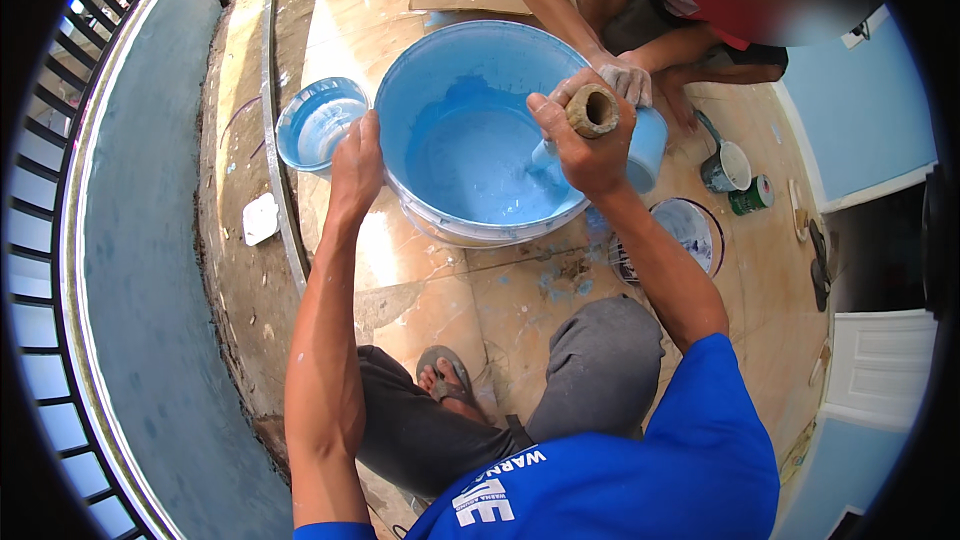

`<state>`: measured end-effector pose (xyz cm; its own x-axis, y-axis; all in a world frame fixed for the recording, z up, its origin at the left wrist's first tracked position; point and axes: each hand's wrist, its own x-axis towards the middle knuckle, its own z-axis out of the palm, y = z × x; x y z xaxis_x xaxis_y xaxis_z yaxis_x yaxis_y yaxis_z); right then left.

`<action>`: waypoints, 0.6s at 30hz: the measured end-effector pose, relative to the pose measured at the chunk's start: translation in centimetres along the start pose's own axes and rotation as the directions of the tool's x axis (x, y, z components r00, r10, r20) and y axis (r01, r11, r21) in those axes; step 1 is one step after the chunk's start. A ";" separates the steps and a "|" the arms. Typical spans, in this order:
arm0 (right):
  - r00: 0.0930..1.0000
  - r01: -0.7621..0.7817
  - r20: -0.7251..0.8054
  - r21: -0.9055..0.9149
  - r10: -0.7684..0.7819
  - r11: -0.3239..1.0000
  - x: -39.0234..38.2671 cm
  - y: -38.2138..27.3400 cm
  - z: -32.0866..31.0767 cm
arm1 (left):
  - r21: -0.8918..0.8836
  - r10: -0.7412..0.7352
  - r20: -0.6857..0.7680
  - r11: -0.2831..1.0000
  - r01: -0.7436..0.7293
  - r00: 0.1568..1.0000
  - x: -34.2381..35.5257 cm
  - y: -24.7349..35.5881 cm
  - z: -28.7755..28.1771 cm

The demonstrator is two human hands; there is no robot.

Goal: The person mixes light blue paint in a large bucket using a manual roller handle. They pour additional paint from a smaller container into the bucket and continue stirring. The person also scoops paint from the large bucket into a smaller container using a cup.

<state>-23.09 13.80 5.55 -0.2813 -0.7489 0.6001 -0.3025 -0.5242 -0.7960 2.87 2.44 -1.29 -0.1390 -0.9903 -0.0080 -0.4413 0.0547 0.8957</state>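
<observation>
Blue paint fills the big round blue plastic tub [470, 70] on the floor. It looks heavy and slippery. Right hand [590, 140] is closed tight around a thick brown stick [592, 112]. Left hand [357, 165] holds the rim, the best holding place.

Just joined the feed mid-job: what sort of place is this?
Probably a balcony or upper floor of a house being painted. A big tub of light blue paint sits on a paint-spattered wooden floor, with blue walls and a railing alongside.
</observation>
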 end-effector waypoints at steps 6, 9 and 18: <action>0.996 0.067 -0.067 0.056 -0.063 0.996 -0.7 1.0 -0.9 | 0.021 0.043 -0.013 0.999 -0.043 0.999 -0.3 0.4 0.2; 0.999 0.043 -0.034 0.062 -0.041 0.997 -1.4 0.7 -1.6 | 0.017 0.042 -0.006 0.999 -0.042 0.999 -0.3 0.6 0.4; 0.937 0.183 0.282 0.100 -0.205 0.978 -4.0 -1.0 -0.1 | -0.045 0.045 0.010 0.998 -0.044 0.999 0.3 -1.0 -0.1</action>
<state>-21.73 17.33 3.94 0.0552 -0.7091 0.7029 -0.2564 -0.6905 -0.6764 3.31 2.06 -2.14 -0.1673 -0.9855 0.0276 -0.3946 0.0926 0.9142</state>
